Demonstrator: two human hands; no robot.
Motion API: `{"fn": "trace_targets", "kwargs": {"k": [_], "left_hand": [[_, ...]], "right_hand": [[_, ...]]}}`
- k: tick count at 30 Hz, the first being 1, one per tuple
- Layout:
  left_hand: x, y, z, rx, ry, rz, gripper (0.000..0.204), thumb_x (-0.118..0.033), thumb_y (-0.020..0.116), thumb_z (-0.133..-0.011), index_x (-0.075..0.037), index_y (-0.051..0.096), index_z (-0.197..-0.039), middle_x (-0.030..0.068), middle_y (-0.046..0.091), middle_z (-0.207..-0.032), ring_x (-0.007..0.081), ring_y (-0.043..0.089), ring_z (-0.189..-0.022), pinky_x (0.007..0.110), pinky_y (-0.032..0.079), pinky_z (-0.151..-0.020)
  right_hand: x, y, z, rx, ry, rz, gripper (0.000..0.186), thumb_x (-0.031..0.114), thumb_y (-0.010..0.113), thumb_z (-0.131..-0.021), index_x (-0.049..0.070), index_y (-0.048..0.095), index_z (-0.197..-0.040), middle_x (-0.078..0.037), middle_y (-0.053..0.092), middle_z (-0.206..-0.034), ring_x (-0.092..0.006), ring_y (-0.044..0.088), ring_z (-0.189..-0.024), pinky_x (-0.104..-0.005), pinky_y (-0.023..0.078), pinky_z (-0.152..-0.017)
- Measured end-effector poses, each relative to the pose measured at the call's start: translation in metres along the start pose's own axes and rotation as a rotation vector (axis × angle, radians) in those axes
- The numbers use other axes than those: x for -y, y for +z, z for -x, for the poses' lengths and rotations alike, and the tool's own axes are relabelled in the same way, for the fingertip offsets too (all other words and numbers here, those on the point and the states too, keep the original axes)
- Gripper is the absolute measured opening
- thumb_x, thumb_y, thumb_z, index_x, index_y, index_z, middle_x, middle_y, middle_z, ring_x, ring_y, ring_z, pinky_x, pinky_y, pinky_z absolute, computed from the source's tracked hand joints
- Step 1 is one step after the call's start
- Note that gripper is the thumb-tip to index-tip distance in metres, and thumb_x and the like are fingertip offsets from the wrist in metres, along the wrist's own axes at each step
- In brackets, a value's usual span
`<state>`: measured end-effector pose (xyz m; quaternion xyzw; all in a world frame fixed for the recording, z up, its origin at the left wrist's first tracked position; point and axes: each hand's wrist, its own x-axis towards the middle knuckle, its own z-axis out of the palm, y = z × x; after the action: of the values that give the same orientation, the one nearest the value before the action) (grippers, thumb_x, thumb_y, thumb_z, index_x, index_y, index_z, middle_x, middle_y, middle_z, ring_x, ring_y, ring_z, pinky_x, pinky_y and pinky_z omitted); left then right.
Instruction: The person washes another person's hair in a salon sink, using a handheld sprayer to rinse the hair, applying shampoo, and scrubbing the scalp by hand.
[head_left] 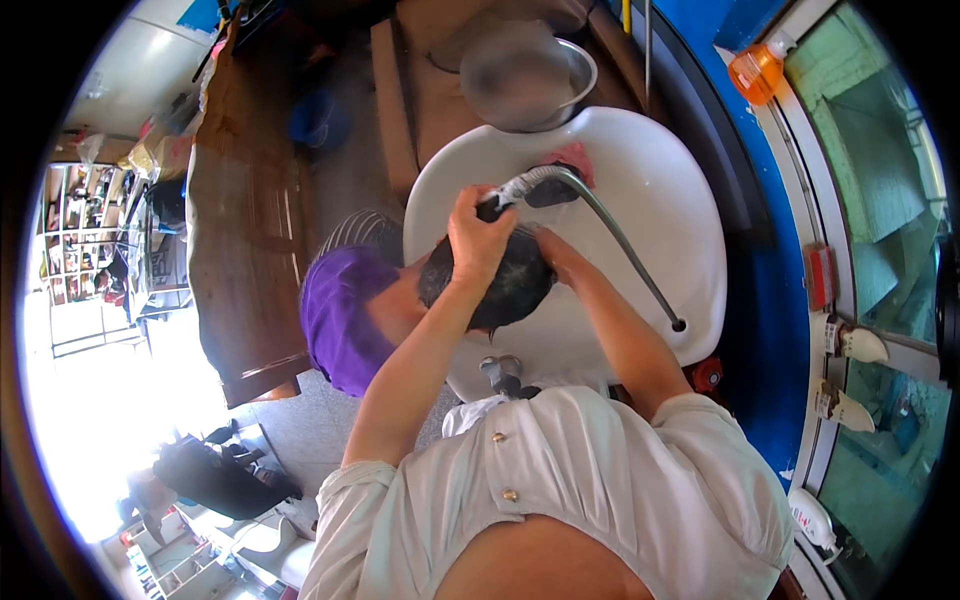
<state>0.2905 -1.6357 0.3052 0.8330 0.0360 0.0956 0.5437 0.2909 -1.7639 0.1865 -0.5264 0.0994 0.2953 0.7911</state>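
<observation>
A person in a purple top (345, 315) leans over a white wash basin (690, 230), their dark hair wet and lathered-looking on the head (500, 280). Above that head, my left hand (478, 235) is closed around a black shower head (490, 207), whose grey hose (625, 245) arches across to a hole in the basin's right side. Pale wrapping covers the joint of hose and handle. My right hand (562, 255) rests against the right side of the wet head; its fingers are mostly hidden there.
A metal bowl (585, 75) stands beyond the basin's far rim. Inside the basin lie a pink cloth (575, 158) and a dark object. A chrome tap (500, 372) sits at the near rim. An orange pump bottle (757, 72) is on the ledge at right.
</observation>
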Motion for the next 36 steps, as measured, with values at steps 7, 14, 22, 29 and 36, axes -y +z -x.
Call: {"fn": "trace_targets", "kwargs": {"k": [7,14,22,29,36], "left_hand": [[-0.010,-0.007,0.002,0.008,-0.024,0.059,0.028,-0.010,0.068,-0.064,0.000,0.059,-0.089,0.0115,0.061,-0.082,0.0225,0.059,-0.078,0.031,0.046,-0.075],[-0.011,-0.008,0.002,0.019,0.026,0.010,0.030,-0.010,0.067,-0.066,0.001,0.059,-0.093,0.0078,0.061,-0.080,0.0159,0.057,-0.077,0.027,0.045,-0.075],[-0.006,-0.006,0.007,0.022,-0.021,0.013,0.031,-0.010,0.068,-0.066,0.002,0.059,-0.092,0.0082,0.061,-0.082,0.0163,0.058,-0.079,0.028,0.046,-0.076],[-0.009,-0.008,0.008,0.029,0.000,0.025,0.031,-0.011,0.069,-0.065,0.001,0.059,-0.093,0.0076,0.061,-0.082,0.0156,0.057,-0.079,0.027,0.045,-0.076],[-0.009,-0.010,0.007,-0.005,0.043,-0.001,0.032,-0.011,0.069,-0.064,0.000,0.059,-0.092,0.0079,0.060,-0.080,0.0160,0.057,-0.077,0.027,0.045,-0.075]], "right_hand": [[0.002,0.017,0.033,-0.047,-0.150,0.034,0.026,0.016,0.045,-0.092,0.000,0.054,-0.110,-0.009,0.060,-0.105,-0.0171,0.056,-0.100,-0.0302,0.046,-0.083],[0.016,0.019,0.042,-0.087,-0.230,0.158,0.024,0.019,0.045,-0.094,0.006,0.055,-0.111,-0.006,0.059,-0.105,-0.0133,0.056,-0.098,-0.0285,0.047,-0.085],[0.024,0.026,0.040,-0.152,0.181,-0.411,0.016,0.014,0.048,-0.091,0.006,0.056,-0.103,-0.003,0.059,-0.097,-0.0112,0.054,-0.091,-0.0271,0.043,-0.084],[0.005,0.020,0.026,-0.050,-0.027,-0.141,0.020,0.016,0.049,-0.090,0.005,0.058,-0.104,-0.002,0.059,-0.102,-0.0126,0.054,-0.093,-0.0296,0.044,-0.085],[0.021,0.016,0.039,-0.034,-0.319,0.264,0.022,0.014,0.048,-0.091,0.004,0.057,-0.108,-0.004,0.061,-0.106,-0.0126,0.056,-0.093,-0.0291,0.045,-0.084]]}}
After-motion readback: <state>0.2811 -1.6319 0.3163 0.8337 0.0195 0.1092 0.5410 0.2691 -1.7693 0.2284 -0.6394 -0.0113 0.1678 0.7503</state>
